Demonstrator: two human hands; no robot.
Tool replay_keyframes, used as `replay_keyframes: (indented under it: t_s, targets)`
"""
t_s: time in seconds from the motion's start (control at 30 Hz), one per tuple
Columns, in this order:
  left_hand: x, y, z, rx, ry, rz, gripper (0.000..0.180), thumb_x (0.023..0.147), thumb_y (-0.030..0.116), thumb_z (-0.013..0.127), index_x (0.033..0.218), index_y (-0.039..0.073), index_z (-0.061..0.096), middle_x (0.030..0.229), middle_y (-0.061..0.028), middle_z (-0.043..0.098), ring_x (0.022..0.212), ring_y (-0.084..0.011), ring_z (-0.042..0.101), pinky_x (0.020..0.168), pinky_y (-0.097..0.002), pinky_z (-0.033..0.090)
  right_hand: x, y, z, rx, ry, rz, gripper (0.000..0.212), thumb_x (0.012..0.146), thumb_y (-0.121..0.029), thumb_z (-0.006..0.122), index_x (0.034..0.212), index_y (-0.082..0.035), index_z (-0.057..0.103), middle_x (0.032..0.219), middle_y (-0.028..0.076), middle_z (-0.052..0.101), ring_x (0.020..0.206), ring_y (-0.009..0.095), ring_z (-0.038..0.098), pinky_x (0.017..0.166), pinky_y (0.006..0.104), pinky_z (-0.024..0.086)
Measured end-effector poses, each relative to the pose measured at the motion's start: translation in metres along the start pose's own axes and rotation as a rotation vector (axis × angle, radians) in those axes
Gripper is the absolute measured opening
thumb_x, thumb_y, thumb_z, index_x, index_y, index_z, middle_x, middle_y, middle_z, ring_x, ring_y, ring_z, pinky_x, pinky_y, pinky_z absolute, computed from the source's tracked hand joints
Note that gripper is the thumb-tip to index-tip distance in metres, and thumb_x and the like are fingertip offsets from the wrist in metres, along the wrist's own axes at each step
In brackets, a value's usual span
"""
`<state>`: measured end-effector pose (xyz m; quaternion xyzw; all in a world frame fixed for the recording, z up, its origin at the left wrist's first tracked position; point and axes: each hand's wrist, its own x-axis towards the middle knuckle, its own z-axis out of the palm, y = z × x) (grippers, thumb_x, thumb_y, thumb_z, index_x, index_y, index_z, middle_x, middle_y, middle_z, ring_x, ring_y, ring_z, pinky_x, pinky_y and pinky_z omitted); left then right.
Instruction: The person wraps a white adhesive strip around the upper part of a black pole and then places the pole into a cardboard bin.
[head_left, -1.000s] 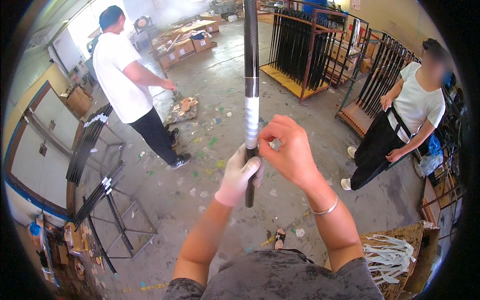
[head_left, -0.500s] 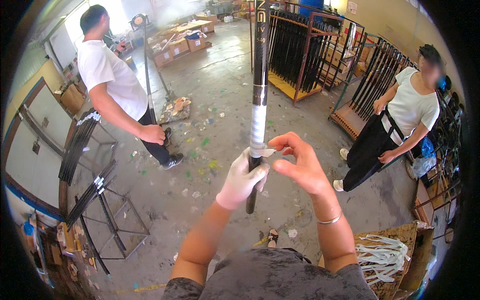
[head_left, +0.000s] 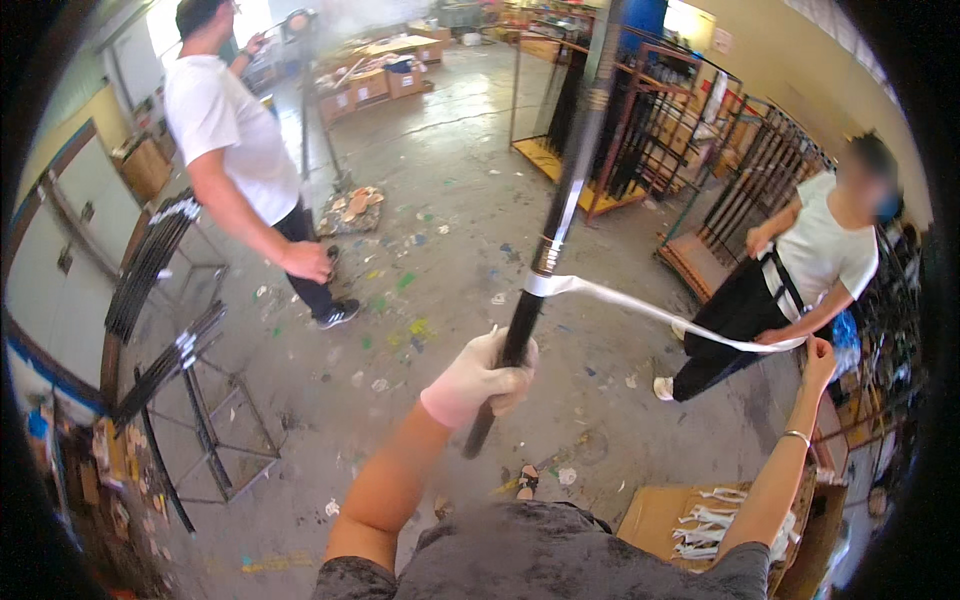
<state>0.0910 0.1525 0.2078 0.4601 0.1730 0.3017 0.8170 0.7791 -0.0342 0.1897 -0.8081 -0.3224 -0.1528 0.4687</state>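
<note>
My left hand [head_left: 478,378], in a thin white glove, is wrapped round the lower part of a glossy black rod [head_left: 522,322]. The rod slants up and away to the right, past the top edge, and its lower end sticks out below my fist. A white tape strip [head_left: 655,312] is looped round the rod just above my left hand. From there it stretches out to the right, where my bare right hand [head_left: 820,360] pinches its free end at arm's length. A silvery band circles the rod above the loop.
A cardboard box [head_left: 655,510] with several white strips stands at my lower right. One person [head_left: 235,150] stands front left, another [head_left: 825,240] on the right. Black rods lie on a metal stand [head_left: 225,490] at left; racks [head_left: 600,200] of rods stand ahead.
My right hand has swung far out to the right from beside the rod, drawing the white strip off in a long length. The rod now tilts rightward at the top.
</note>
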Motion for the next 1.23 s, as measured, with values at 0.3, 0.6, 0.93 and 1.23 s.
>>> replay_keyframes:
  t_s: [0.3,0.6,0.93,1.23]
  targets:
    - [0.04,-0.023,0.008,-0.106,0.014,0.315,0.032,0.087,0.025,0.065,0.102,0.002,0.048,0.063,-0.0028,0.049,0.046,-0.0121,0.045,0.043,-0.0257,0.037,-0.06,-0.011,-0.082,-0.004,-0.085,0.041,0.018,0.089,-0.019,0.068,0.085,-0.002,0.065,0.075,-0.003,0.058,0.07,0.007,0.048,0.066,0.0228,0.041]
    - [0.042,-0.02,0.008,-0.065,0.027,0.29,0.025,0.088,0.013,0.059,0.107,0.003,0.046,0.069,-0.0034,0.052,0.051,-0.0118,0.05,0.047,-0.0241,0.041,-0.065,-0.007,-0.125,0.012,-0.04,0.065,0.017,0.091,-0.018,0.066,0.086,-0.002,0.065,0.074,-0.004,0.056,0.069,0.005,0.048,0.063,0.022,0.038]
    - [0.045,-0.018,0.012,-0.013,0.128,0.279,0.014,0.094,0.016,0.053,0.102,0.005,0.049,0.071,-0.0012,0.051,0.055,-0.0091,0.049,0.05,-0.0238,0.041,-0.066,0.028,-0.142,0.074,-0.073,0.066,0.018,0.089,-0.02,0.069,0.082,-0.005,0.065,0.068,-0.006,0.054,0.057,0.002,0.044,0.049,0.0201,0.034]
    - [0.074,-0.083,-0.003,0.283,0.59,0.186,0.013,0.094,0.017,0.056,0.096,0.006,0.049,0.069,-0.0006,0.05,0.049,-0.01,0.049,0.045,-0.0235,0.041,-0.114,0.019,-0.149,-0.082,-0.283,0.066,0.011,0.084,-0.014,0.071,0.084,-0.003,0.069,0.072,-0.001,0.061,0.067,0.008,0.051,0.063,0.0235,0.041]
